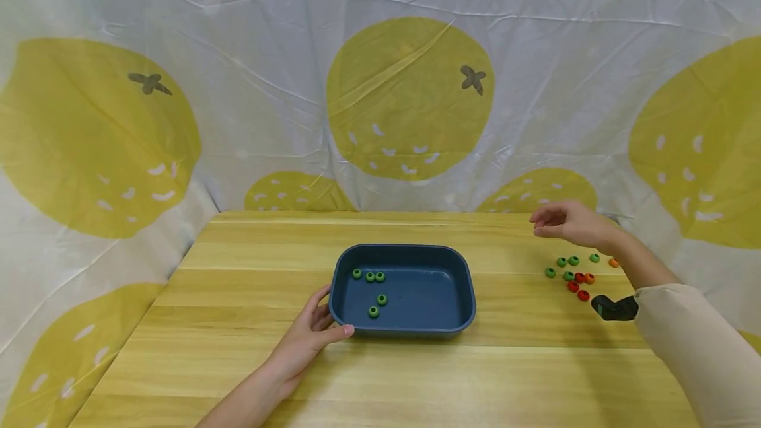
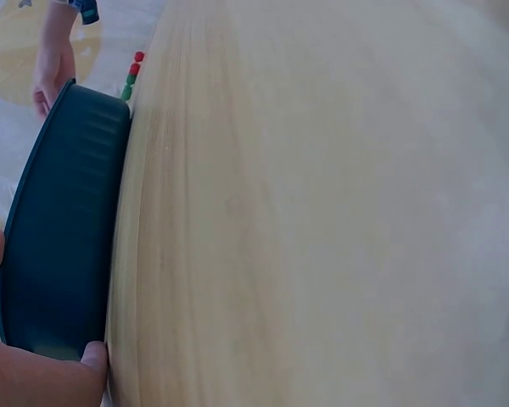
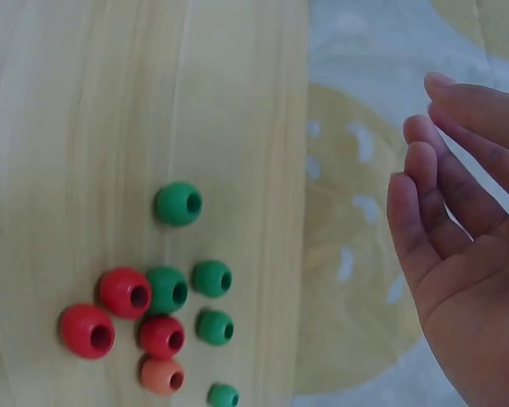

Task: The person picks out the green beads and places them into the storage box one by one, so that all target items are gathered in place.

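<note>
My left hand (image 1: pixel 303 339) grips the near left corner of a dark blue plastic basin (image 1: pixel 428 331), thumb at the front rim and fingers along the left side. Inside the basin, toward its left, lie several green beads (image 1: pixel 382 299). Over at the right, my right hand (image 1: pixel 573 224) hovers above the table beyond a loose group of beads, with fingers loosely bent and nothing seen between them. That group has green beads (image 3: pixel 179 203), red beads (image 3: pixel 87 331) and orange beads (image 1: pixel 590 278), each with a hole through it.
A wooden table (image 1: pixel 505 382) carries everything. Behind it and at its sides hangs a pale cloth (image 1: pixel 267 84) printed with yellow fruit. A black strap-like item (image 1: pixel 615 308) shows at the right sleeve (image 1: pixel 684 322), close to the red beads.
</note>
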`<state>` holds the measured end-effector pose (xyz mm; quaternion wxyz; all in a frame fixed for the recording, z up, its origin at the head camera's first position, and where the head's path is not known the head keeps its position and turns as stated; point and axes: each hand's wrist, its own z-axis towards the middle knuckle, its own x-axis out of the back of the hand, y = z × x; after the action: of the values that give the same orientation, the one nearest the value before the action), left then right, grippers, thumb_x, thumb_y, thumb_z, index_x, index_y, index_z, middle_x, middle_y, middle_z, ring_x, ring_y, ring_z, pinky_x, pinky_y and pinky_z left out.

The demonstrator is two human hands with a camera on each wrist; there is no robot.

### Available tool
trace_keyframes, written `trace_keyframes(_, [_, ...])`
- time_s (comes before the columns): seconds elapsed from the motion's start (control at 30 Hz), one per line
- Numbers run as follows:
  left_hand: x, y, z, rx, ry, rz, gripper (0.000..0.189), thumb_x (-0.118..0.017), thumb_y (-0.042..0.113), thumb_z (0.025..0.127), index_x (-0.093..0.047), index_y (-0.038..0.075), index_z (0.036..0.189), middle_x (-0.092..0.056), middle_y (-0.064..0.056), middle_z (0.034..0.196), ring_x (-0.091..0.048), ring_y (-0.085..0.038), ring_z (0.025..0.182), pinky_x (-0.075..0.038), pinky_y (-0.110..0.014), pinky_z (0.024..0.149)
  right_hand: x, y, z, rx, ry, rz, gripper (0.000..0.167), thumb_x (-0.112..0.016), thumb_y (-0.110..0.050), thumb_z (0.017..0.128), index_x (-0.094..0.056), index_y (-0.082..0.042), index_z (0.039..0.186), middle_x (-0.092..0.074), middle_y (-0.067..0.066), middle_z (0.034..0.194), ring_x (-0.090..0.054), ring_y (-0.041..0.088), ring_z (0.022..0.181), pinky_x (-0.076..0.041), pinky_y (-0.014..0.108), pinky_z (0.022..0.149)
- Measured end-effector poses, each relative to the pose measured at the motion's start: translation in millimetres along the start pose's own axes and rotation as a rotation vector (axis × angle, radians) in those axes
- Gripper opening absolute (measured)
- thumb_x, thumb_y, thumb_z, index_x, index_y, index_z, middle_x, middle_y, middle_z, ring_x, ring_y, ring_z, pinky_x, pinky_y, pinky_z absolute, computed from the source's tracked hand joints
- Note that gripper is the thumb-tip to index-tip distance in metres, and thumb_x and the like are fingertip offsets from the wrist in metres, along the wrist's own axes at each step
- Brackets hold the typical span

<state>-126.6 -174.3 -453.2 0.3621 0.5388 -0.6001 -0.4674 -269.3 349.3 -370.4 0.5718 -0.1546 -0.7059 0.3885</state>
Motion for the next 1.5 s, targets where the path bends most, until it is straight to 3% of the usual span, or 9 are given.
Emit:
trace_keyframes(0.13, [0.6, -2.7, -1.0, 0.006, 0.010, -0.006, 0.091, -0.084, 0.014, 0.088, -0.031, 0.022, 0.161, -0.041, -0.020, 0.157, -0.036, -0.038, 0.147, -0.030, -0.060, 0.116, 3.0, 16.5, -5.7, -0.036, 0.017, -0.022, 0.031, -0.068, -0.018, 0.103, -0.065, 0.003, 0.125, -0.069, 0.014, 0.110, -0.067, 0.021, 0.096, -0.055, 0.031, 0.080])
trace_keyframes(0.37, [-0.5, -2.8, -1.1, 0.000, 0.011, 0.000, 0.091, -0.084, 0.015, 0.088, -0.030, 0.022, 0.161, -0.040, -0.021, 0.157, -0.035, -0.039, 0.147, -0.029, -0.060, 0.116, 11.3, 43.2, -23.0, -0.092, 0.062, -0.097, 0.038, -0.064, -0.022, 0.105, -0.061, 0.006, 0.130, -0.067, 0.018, 0.119, -0.064, 0.034, 0.108, -0.053, 0.053, 0.090])
trace_keyframes(0.5, [-0.9, -1.0, 1.5, -0.005, 0.007, -0.003, 0.090, -0.084, 0.015, 0.088, -0.031, 0.023, 0.161, -0.041, -0.020, 0.157, -0.036, -0.039, 0.147, -0.029, -0.060, 0.116, 17.8, 57.5, -33.3, -0.120, 0.081, -0.135, 0.041, -0.062, -0.022, 0.106, -0.059, 0.009, 0.133, -0.064, 0.022, 0.123, -0.062, 0.037, 0.110, -0.052, 0.057, 0.091])
trace_keyframes(0.83, [-0.9, -0.1, 2.4, -0.014, -0.005, -0.005, 0.089, -0.083, 0.014, 0.089, -0.031, 0.021, 0.161, -0.040, -0.021, 0.157, -0.035, -0.039, 0.147, -0.029, -0.060, 0.115, 26.6, 89.8, -45.2, -0.185, 0.111, -0.181, 0.045, -0.063, -0.023, 0.106, -0.057, 0.012, 0.134, -0.065, 0.024, 0.121, -0.063, 0.025, 0.100, -0.055, 0.035, 0.077])
trace_keyframes(1.0, [0.0, -1.4, 2.1, -0.012, 0.002, -0.011, 0.087, -0.083, 0.014, 0.089, -0.033, 0.022, 0.160, -0.041, -0.019, 0.157, -0.036, -0.038, 0.147, -0.030, -0.060, 0.115, 26.5, 102.9, -50.3, -0.220, 0.115, -0.170, 0.047, -0.061, -0.023, 0.107, -0.055, 0.015, 0.134, -0.064, 0.027, 0.120, -0.063, 0.023, 0.098, -0.055, 0.032, 0.074])
trace_keyframes(1.23, [-0.8, -1.7, 1.1, -0.020, 0.001, -0.012, 0.088, -0.084, 0.014, 0.089, -0.032, 0.022, 0.160, -0.041, -0.020, 0.157, -0.036, -0.038, 0.147, -0.029, -0.060, 0.116, 23.8, 124.8, -59.6, -0.240, 0.148, -0.148, 0.050, -0.066, -0.025, 0.104, -0.057, 0.016, 0.132, -0.064, 0.031, 0.122, -0.056, -0.002, 0.090, -0.054, 0.025, 0.072])
trace_keyframes(1.5, [-0.5, -0.8, -0.2, -0.022, 0.003, -0.014, 0.089, -0.084, 0.014, 0.088, -0.033, 0.021, 0.160, -0.040, -0.021, 0.158, -0.036, -0.039, 0.147, -0.029, -0.061, 0.115, 12.7, 134.8, -59.5, -0.228, 0.170, -0.155, 0.046, -0.071, -0.023, 0.100, -0.062, 0.013, 0.128, -0.065, 0.025, 0.117, -0.055, 0.000, 0.087, -0.051, 0.022, 0.071])
